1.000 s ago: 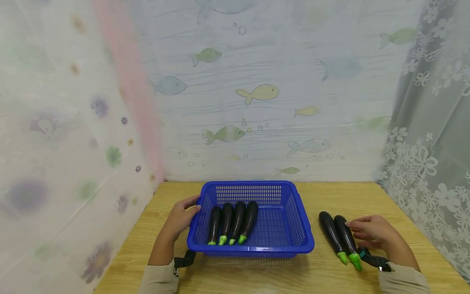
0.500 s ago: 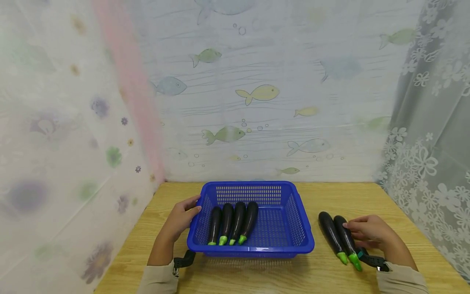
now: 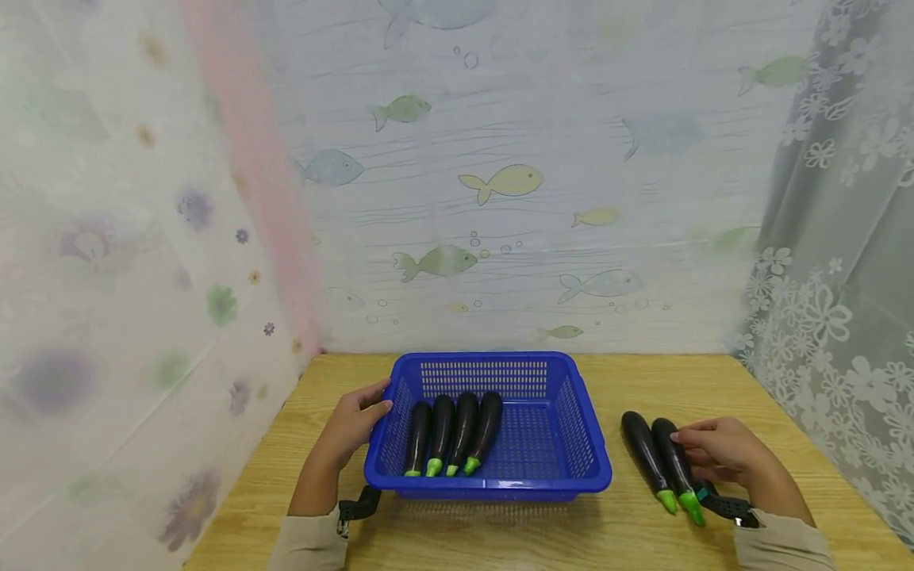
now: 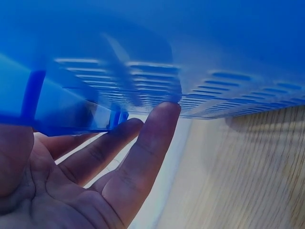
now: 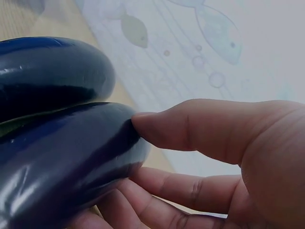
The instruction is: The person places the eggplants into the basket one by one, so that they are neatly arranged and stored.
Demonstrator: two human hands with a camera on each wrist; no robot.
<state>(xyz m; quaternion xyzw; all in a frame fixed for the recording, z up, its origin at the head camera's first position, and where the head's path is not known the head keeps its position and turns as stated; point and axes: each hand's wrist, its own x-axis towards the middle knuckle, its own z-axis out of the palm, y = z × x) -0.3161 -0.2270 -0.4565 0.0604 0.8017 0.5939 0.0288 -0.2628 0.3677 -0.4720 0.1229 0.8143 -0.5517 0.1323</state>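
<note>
My left hand [image 3: 353, 422] holds the left side of a blue plastic basket [image 3: 485, 484], thumb over the rim. Below that rim, in the left wrist view, its fingers [image 4: 145, 157] touch the slotted outer wall [image 4: 214, 90]. Two dark eggplants with green stems lie side by side on the table, right of the basket. At the right-hand eggplant [image 3: 671, 456] is my right hand [image 3: 724, 450], its thumb on the upper part and its fingers along the side, pinching it in the right wrist view. The other eggplant [image 3: 643, 452] lies just to the left.
Several more eggplants [image 3: 467, 432] lie in a row in the left half of the basket, stems toward me. The wooden table [image 3: 500, 539] meets a fish-patterned curtain [image 3: 514, 262] at the back. A lace curtain [image 3: 821, 317] hangs on the right.
The right hand has shifted slightly left, its thumb a little further over the eggplant. Both loose eggplants have barely shifted. The left hand and basket stay in place.
</note>
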